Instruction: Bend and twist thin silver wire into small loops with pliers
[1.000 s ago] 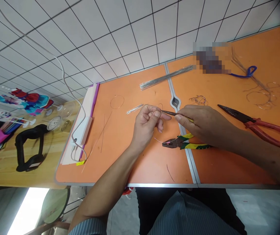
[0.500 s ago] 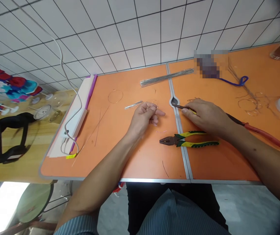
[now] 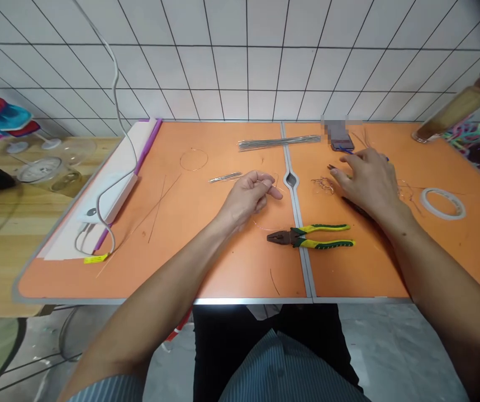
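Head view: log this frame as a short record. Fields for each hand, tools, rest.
left: left hand, fingers pinched together; any thin wire between them is too fine to tell
right: right hand, fingers spread, palm down, just beside a wire tangle
tools: yellow-and-green combination pliers, lying shut on the orange table
rest: bundle of straight wires, wire loop, tape roll

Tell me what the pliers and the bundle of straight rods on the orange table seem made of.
The dark-headed combination pliers look like dull forged steel, with yellow-and-green handles whose smooth sheen suggests moulded plastic or rubber. The thin straight rods shine silvery, probably steel wire, though the exact metal cannot be told.
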